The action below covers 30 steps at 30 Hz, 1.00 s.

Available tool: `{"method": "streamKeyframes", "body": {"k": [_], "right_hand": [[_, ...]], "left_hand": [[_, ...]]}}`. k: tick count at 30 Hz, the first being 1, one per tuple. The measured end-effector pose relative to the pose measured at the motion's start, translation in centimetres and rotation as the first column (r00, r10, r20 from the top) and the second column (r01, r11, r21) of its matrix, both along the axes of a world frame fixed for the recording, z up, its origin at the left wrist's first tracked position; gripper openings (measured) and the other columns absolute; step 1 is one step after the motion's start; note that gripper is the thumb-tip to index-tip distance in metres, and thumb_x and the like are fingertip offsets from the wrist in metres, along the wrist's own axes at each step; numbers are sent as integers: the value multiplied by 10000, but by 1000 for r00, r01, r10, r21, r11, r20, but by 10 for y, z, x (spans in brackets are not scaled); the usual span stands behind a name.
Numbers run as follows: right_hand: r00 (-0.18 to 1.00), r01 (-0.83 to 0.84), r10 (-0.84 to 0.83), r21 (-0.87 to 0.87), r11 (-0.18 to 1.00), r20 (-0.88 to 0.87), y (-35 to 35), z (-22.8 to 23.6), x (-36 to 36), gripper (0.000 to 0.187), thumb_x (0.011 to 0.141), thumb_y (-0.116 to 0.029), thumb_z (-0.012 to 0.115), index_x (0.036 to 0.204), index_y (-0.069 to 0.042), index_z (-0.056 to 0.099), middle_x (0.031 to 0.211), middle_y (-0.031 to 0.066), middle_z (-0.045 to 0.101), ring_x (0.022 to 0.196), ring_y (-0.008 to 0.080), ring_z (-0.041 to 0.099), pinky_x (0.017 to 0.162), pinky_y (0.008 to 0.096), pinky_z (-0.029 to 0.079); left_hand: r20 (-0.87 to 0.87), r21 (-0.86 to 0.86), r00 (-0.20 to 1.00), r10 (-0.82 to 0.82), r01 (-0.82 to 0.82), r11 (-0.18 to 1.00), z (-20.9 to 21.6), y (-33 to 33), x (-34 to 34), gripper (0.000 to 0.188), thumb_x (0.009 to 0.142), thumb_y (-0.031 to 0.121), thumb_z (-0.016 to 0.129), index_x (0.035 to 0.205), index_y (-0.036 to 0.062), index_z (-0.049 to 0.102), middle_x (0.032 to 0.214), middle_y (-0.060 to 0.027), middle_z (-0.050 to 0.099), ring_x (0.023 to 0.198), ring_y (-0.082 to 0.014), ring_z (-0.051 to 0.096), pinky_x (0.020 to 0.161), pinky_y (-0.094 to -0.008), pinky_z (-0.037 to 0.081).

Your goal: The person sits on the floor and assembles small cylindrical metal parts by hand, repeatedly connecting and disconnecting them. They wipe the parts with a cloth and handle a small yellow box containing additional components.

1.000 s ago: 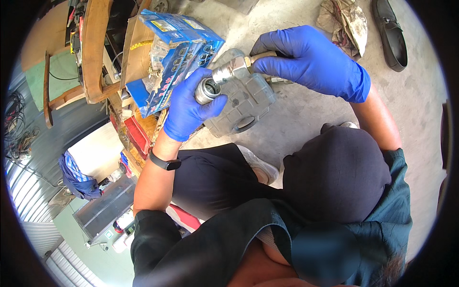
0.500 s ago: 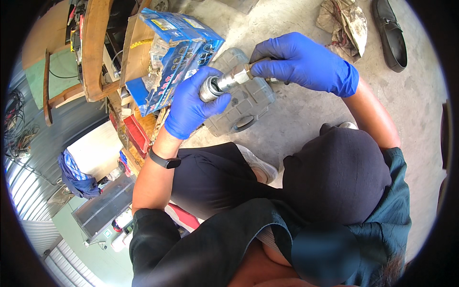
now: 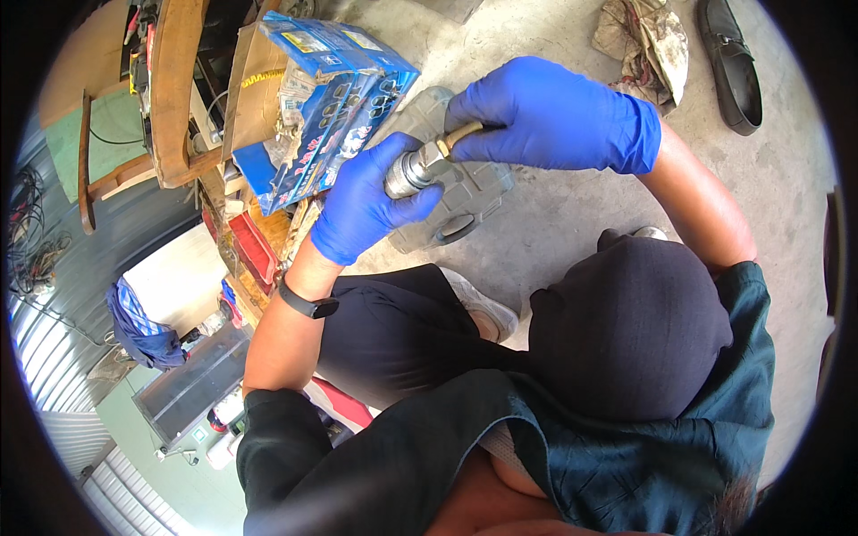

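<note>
My left hand (image 3: 360,204), in a blue glove, is closed round a silver metal sleeve (image 3: 407,177) with a ringed outside. A metal fitting (image 3: 434,153) with a hex section stands in the sleeve's open end, its inner end hidden. Behind the hex a brass-coloured stem (image 3: 465,136) runs into my right hand (image 3: 554,116), also gloved in blue. The right fingers are bent round that stem and hide its far end. Both hands are in front of my knees, above a grey moulded plastic case (image 3: 487,192) on the floor.
Beyond my left hand stands a torn blue printed carton (image 3: 335,107), beside wooden boards (image 3: 174,89). A red tray-like piece (image 3: 254,246) lies near my left wrist. At the far right, a stained cloth (image 3: 642,54) and a black shoe (image 3: 730,67) lie on concrete.
The metal fitting has gone deeper into the sleeve, and less of its length shows. My right hand has shifted left, closer to my left hand, while the left has turned slightly.
</note>
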State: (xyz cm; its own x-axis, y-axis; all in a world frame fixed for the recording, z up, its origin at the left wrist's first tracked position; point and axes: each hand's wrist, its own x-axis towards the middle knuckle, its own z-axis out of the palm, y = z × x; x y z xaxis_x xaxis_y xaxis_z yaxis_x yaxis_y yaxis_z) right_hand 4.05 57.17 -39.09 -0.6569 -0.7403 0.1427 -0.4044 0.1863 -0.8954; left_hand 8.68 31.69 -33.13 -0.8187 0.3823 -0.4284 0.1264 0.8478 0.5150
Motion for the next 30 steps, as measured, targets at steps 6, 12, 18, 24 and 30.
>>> {"method": "streamKeyframes", "body": {"k": [6, 12, 18, 24, 30], "right_hand": [[997, -73, 73, -7, 997, 10, -7, -9, 7, 402, 956, -414, 611, 1031, -29, 697, 862, 213, 675, 825, 389, 660, 748, 446, 518], [964, -255, 236, 169, 952, 127, -12, -4, 18, 458, 972, -469, 583, 1013, -22, 679, 851, 212, 678, 809, 387, 664, 741, 444, 524], [952, -261, 250, 37, 965, 174, -19, -16, 38, 398, 958, -413, 630, 1019, -20, 649, 788, 233, 643, 764, 419, 648, 692, 463, 515], [937, -227, 224, -19, 974, 268, -36, -28, 50, 445, 972, -428, 603, 1010, 10, 672, 819, 246, 652, 770, 408, 652, 713, 450, 522], [885, -253, 257, -62, 965, 389, -50, -34, 59, 427, 989, -409, 605, 1068, 6, 670, 847, 213, 655, 751, 324, 655, 707, 395, 515]], "left_hand": [[-41, 80, 998, -56, 60, 995, -1, 7, 2, 411, 777, 266, 826, 1080, 79, 621, 867, -171, 677, 771, -349, 677, 691, -378, 538], [173, 40, 984, -42, 35, 999, -6, 7, 19, 425, 766, 219, 825, 1084, 34, 613, 870, -144, 653, 783, -242, 655, 737, -346, 518], [74, 65, 984, -161, 156, 986, -10, 1, 31, 358, 784, 278, 793, 1021, 97, 594, 824, -155, 661, 766, -385, 662, 654, -429, 525], [109, 74, 983, -148, 140, 987, -12, -7, 36, 347, 784, 271, 787, 1018, 100, 596, 830, -158, 658, 777, -391, 660, 660, -423, 520], [187, 73, 977, -106, 93, 993, -10, -14, 43, 351, 804, 288, 773, 1031, 90, 592, 844, -165, 660, 795, -393, 663, 678, -428, 524]]}}
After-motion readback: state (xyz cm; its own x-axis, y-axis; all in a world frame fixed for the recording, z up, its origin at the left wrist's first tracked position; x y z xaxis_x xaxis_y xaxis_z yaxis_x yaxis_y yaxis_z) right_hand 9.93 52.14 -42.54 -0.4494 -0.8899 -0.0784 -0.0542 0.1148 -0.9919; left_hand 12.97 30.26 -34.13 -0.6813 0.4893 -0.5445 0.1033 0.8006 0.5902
